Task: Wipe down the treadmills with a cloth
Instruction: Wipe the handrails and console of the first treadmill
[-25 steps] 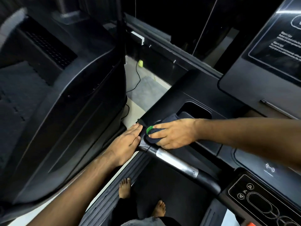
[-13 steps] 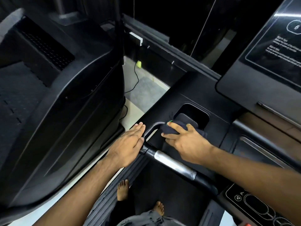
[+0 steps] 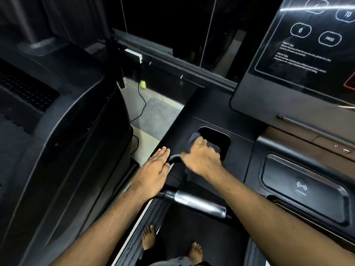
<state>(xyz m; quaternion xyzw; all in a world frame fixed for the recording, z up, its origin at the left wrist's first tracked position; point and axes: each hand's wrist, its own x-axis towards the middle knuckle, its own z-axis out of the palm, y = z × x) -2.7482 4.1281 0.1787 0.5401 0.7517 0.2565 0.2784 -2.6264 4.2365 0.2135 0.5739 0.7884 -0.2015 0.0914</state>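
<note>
Right hand clutching blurred dark cloth — mostly hidden; left hand flat, fingers straight.

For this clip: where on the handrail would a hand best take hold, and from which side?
Probably the silver section of the handrail, taken from above: it is a straight, bare round bar over the belt, free for fingers to wrap. The curved black end is crowded: the left hand rests flat by it, and the right hand works the cloth beside it.
</note>
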